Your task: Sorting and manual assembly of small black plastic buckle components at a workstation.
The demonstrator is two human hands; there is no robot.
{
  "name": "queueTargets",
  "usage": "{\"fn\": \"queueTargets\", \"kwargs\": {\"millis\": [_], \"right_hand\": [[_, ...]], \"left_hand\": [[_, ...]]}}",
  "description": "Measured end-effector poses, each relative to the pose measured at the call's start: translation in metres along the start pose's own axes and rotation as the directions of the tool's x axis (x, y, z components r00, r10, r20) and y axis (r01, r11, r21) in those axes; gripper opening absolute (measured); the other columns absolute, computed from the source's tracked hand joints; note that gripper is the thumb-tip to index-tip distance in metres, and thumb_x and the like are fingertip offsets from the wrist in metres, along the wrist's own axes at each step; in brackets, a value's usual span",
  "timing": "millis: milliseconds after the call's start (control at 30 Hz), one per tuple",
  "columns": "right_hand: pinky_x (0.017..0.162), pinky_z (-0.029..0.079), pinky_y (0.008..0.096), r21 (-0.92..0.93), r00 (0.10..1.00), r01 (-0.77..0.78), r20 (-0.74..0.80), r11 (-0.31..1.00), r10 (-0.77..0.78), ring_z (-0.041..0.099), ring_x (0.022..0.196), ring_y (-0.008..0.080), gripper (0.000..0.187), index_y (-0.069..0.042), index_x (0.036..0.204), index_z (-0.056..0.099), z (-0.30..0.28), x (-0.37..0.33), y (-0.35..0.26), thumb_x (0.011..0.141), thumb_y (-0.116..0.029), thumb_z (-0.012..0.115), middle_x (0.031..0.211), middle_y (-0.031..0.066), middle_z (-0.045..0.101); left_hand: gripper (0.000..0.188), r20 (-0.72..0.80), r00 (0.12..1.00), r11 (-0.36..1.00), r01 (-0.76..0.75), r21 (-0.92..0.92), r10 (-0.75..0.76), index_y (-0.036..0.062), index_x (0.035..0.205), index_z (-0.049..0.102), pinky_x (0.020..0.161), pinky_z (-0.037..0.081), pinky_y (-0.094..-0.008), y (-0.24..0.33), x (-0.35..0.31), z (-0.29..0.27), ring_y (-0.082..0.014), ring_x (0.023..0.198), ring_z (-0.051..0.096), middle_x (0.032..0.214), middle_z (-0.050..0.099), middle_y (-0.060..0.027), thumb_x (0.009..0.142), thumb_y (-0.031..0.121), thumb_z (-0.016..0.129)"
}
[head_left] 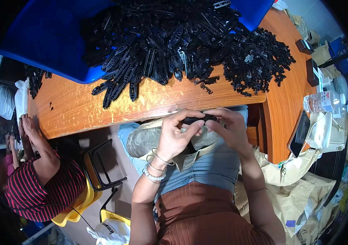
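Note:
A small, dark, elongated black plastic part (198, 119) is held between both my hands, just off the table's near edge and above my lap. My left hand (179, 128) pinches its left end with thumb and fingers. At the other end, my right hand (228, 125) grips it between thumb and forefinger. Much of the part is covered by my fingers, so its details cannot be made out. Beyond my hands, a big heap of long black plastic pieces (153, 53) spreads over the wooden table (141, 107). To its right lies a pile of small black clips (259, 61).
A blue bin (47, 45) lies tipped behind the long pieces. On the right stand water bottles (319, 102) and a phone (299, 134). Brown paper bags (300, 200) fill the right floor. Another person in a striped shirt (47, 190) sits at left, near a black-framed chair (102, 163).

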State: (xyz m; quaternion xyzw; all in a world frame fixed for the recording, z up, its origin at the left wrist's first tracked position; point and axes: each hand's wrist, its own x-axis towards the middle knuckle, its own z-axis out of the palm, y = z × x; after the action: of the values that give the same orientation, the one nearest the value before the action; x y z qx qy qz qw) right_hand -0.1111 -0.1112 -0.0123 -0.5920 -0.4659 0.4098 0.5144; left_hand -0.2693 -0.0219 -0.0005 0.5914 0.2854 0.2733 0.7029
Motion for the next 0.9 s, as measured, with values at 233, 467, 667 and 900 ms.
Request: {"fn": "queueTargets", "kwargs": {"millis": [233,467,667,900], "right_hand": [[0.061,0.044,0.0218,-0.069,0.996,0.080,0.043,0.994,-0.077,0.059,0.067,0.0102,0.023,0.000,0.106,0.063,-0.006,-0.005,0.007,0.084,-0.004,0.061,0.084,0.0079,0.063],[0.064,0.046,0.0307,-0.604,0.854,0.204,-0.275,0.771,-0.442,0.060,0.073,0.0235,0.017,0.002,0.096,0.064,0.002,0.027,0.017,0.079,-0.002,0.064,0.083,0.0123,0.061],[0.073,0.044,0.0373,-0.794,0.797,0.170,-0.238,0.584,-0.555,0.053,0.083,0.0296,0.017,0.005,0.088,0.062,0.010,0.053,0.023,0.074,-0.001,0.067,0.089,0.0138,0.056],[0.069,0.044,0.0367,-0.685,0.754,0.232,-0.322,0.691,-0.572,0.054,0.079,0.0291,0.016,0.003,0.085,0.060,0.010,0.046,0.034,0.072,-0.001,0.069,0.086,0.0141,0.057]], "left_hand": [[0.015,0.074,0.979,0.866,-0.201,0.457,0.189,-0.0003,0.098,0.064,0.058,0.051,-0.0293,-0.007,0.012,-0.013,-0.0217,0.064,0.065,0.083,0.066,-0.0117,0.086,0.007,0.061],[0.022,-0.087,0.758,0.266,-0.116,0.957,0.646,0.0002,0.081,0.057,0.049,0.047,-0.0375,0.000,0.082,0.005,-0.0310,0.058,0.061,0.075,0.058,-0.0146,0.085,0.021,0.060],[0.024,-0.078,0.789,0.214,-0.069,0.974,0.610,0.0031,0.073,0.052,0.047,0.046,-0.0380,-0.003,0.099,0.007,-0.0314,0.055,0.060,0.073,0.056,-0.0147,0.082,0.024,0.062],[0.019,-0.137,0.747,0.267,-0.056,0.962,0.650,0.0022,0.076,0.053,0.050,0.047,-0.0394,-0.009,0.089,0.005,-0.0302,0.056,0.059,0.073,0.055,-0.0133,0.078,0.019,0.063]]}}
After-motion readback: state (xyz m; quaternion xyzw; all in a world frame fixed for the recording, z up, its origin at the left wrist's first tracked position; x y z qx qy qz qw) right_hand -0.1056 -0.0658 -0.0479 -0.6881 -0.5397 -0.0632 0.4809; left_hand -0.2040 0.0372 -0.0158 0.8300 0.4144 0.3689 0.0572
